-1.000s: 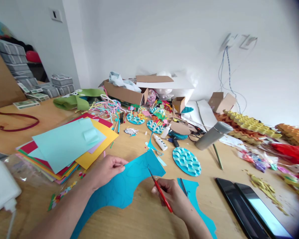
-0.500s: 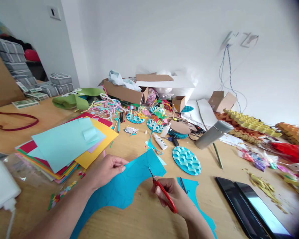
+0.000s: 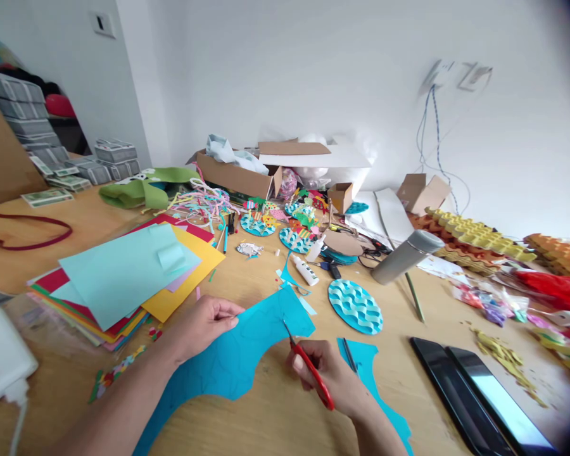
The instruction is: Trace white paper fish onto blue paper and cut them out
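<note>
My left hand (image 3: 208, 328) pinches the upper edge of a blue sheet of paper (image 3: 240, 354) between thumb and fingers. Faint drawn lines show on the sheet, and its lower edge is cut in scallops. In my right hand (image 3: 327, 372) are red-handled scissors (image 3: 312, 373), their blades at the right part of the sheet. Beyond my right hand lies a blue paper offcut (image 3: 368, 362) with a dark, slim tool on it. An oval with a blue wave pattern (image 3: 355, 306) rests on the table above that offcut.
Stacked coloured paper (image 3: 118, 266) lies at left. White glue bottles (image 3: 305, 270) and a grey tumbler (image 3: 407, 256) stand or lie ahead. Two phones (image 3: 449, 386) are at right, near egg cartons (image 3: 479, 235). Cardboard boxes (image 3: 237, 176) line the wall. A white device (image 3: 4, 348) sits at left.
The red scissor handles and my right hand have shifted very slightly left and down. My left hand and the blue sheet look almost the same.
</note>
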{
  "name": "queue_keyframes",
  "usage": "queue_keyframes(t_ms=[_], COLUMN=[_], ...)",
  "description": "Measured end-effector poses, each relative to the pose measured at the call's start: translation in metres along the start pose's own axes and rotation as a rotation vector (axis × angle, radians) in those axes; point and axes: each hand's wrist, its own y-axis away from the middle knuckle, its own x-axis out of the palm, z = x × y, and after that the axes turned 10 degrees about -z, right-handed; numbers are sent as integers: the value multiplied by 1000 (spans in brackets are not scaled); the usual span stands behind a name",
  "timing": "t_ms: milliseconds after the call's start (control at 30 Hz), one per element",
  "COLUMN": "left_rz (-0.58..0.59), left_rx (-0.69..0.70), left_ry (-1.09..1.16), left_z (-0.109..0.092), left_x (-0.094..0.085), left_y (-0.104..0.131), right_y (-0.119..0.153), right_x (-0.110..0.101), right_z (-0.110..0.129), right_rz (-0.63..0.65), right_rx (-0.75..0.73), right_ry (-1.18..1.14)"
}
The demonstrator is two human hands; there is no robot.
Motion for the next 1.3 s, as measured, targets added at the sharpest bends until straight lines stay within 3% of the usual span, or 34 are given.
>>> queue_keyframes(t_ms=[433,767,1067,1300], left_rz=[-7,-4,-49,-23], left_rx=[16,15,18,3], left_ry=[-59,-111,-163,-173], left_z=[-5,-4,-6,-10], left_x=[0,1,2,4], left_y=[0,0,0,1], right_y=[3,1,9,4], right_x=[-3,-3,-10,-6], right_z=[-3,0,2,-1], right_rz=[46,-4,72,5], right_rx=[-24,116,144,178], right_ry=[-13,98,113,170])
